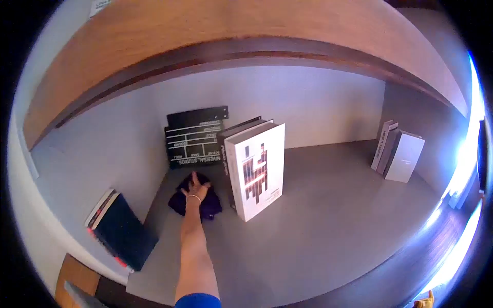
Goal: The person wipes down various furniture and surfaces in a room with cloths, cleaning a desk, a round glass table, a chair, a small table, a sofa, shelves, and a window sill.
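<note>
My left hand [196,190] reaches in from the bottom, its fingers spread over a dark purple cloth bundle [210,208] and touching it. Behind the cloth, a black clapperboard [194,141] leans at the back wall with its lettering upside down. Just right of the cloth stands a thick white book [262,172] with a striped cover, next to a dark-spined book [224,159]. My right hand does not show.
Dark books [120,228] lean against the left wall. More books [404,156] stand on the right of the grey shelf [318,220]. A wooden board [236,25] spans the top. Something small and yellow-orange [424,301] shows at the bottom right edge.
</note>
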`<action>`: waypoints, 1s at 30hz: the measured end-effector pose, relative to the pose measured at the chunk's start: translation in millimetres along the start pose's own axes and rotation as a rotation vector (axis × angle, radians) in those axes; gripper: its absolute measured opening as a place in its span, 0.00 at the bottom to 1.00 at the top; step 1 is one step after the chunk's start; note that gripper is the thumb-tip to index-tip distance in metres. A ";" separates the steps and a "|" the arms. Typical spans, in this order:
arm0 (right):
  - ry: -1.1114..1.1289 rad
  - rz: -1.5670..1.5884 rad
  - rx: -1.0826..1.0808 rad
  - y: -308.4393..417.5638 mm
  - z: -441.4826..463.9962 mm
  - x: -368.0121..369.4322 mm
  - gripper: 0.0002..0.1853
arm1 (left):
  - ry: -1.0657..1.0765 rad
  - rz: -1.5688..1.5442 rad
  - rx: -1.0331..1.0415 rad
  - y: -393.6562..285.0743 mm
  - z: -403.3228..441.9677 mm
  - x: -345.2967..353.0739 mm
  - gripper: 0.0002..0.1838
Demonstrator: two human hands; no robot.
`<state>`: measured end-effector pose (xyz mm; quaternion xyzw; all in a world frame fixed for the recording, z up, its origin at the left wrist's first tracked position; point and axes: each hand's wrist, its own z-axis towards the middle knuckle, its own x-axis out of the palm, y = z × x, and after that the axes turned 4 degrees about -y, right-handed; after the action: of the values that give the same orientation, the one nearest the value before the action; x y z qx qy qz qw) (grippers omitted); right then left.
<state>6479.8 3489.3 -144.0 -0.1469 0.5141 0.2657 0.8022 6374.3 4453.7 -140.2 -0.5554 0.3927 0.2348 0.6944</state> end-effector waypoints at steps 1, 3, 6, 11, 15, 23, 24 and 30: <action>0.004 -0.005 0.003 0.5 2.6 2.5 0.06 | 0.054 0.039 0.114 -5.7 10.1 14.7 0.50; 0.014 -0.020 0.009 -0.4 3.0 2.7 0.06 | 0.062 0.221 0.245 4.7 30.2 26.7 0.48; 0.015 -0.021 0.017 -4.7 3.0 6.4 0.07 | 0.095 0.098 0.234 -23.1 -27.3 -2.8 0.46; -0.036 0.055 -0.004 -44.0 -8.7 39.0 0.07 | 0.067 0.117 0.162 -16.1 -156.5 -35.4 0.53; -0.250 0.107 0.067 -60.1 -13.8 72.5 0.08 | 0.063 0.188 0.207 -27.3 -287.9 -39.5 0.59; -0.171 0.107 -0.032 -57.2 -0.8 54.9 0.05 | 0.856 0.095 1.472 -218.2 -373.0 67.0 0.44; -0.361 0.157 -0.203 -42.0 19.1 34.6 0.11 | 0.883 0.110 1.497 -237.9 -350.6 90.2 0.44; 0.036 0.176 -0.010 -152.3 38.3 9.2 0.17 | -0.156 0.247 0.456 -293.8 -198.2 180.1 0.33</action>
<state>6599.4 3387.2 -141.6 -0.1102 0.5380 0.3350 0.7656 6646.5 4164.3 -127.8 -0.3128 0.4454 0.2655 0.7958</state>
